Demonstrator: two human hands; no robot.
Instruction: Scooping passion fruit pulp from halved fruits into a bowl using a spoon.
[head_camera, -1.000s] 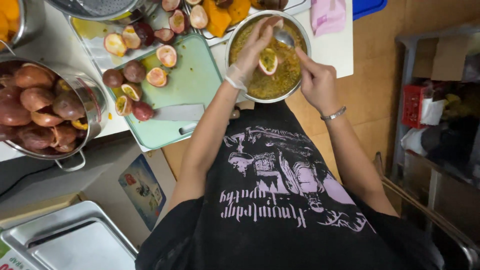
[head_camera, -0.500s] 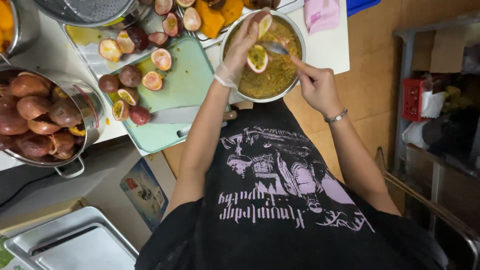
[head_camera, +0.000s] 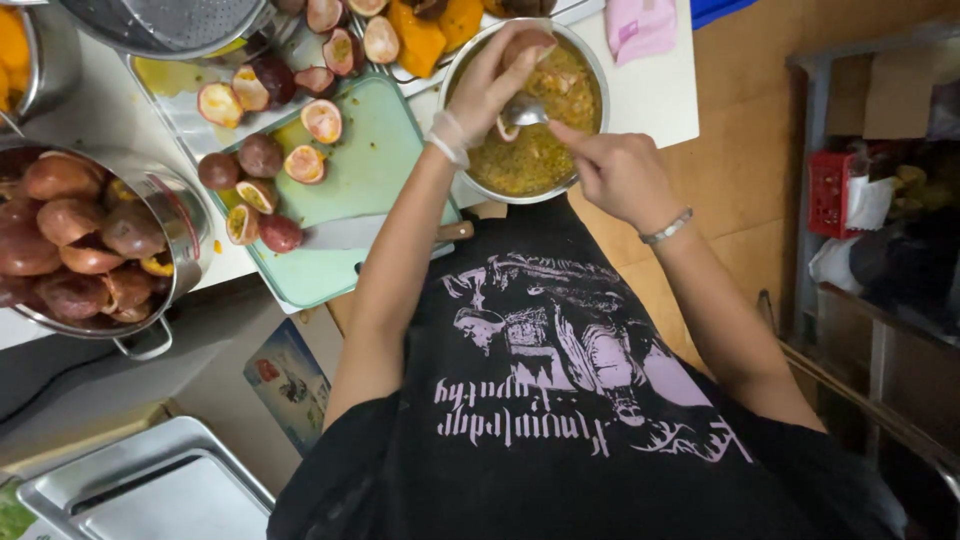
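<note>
Place: food-prep kitchen | Signs: steel pot (head_camera: 150, 215) heaped with passion fruit, green cutting board (head_camera: 365, 170) with halved fruit, metal trays (head_camera: 150, 485), colander (head_camera: 170, 22)

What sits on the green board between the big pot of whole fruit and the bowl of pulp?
In the head view, between the pot and the bowl, the board carries passion fruit, whole and halved, and a knife.

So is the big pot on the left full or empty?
Full. The big pot is heaped to its rim with whole reddish-brown fruits, beside the green cutting board.
</note>
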